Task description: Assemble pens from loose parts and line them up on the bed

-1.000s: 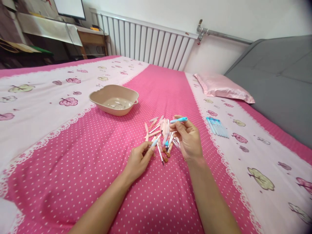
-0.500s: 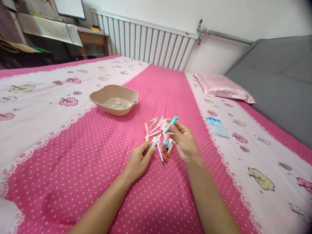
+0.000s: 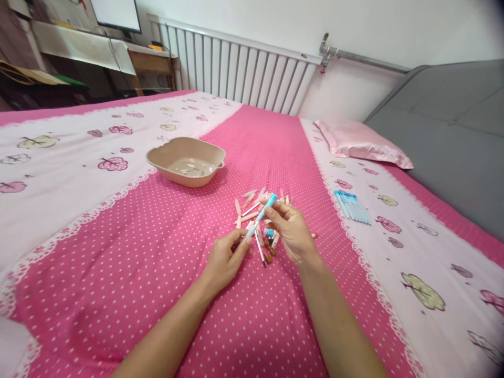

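My left hand [image 3: 226, 258] is closed around the pale blue lower end of a pen, its fingertips pinching it. My right hand [image 3: 290, 231] grips the bright blue-topped pen barrel [image 3: 269, 203] between thumb and fingers. The two pen parts now meet in one slanted line; whether they are fully joined I cannot tell. Beneath and behind the hands lies a loose pile of pink and white pen parts [image 3: 249, 216]. Several brown pieces [image 3: 268, 258] and a small blue piece lie at its near side, partly hidden by my right hand.
A beige plastic basin [image 3: 189, 181] with small white bits inside stands to the left. On the right, a row of light blue pens [image 3: 352, 207] lies on the bedspread [image 3: 157, 294]. Farther back are a pink pillow [image 3: 362, 140], a radiator [image 3: 236, 68] and a grey headboard [image 3: 452, 115].
My right hand has moved slightly down and left, bringing the blue barrel against the pale part in my left hand. My left hand has hardly moved.
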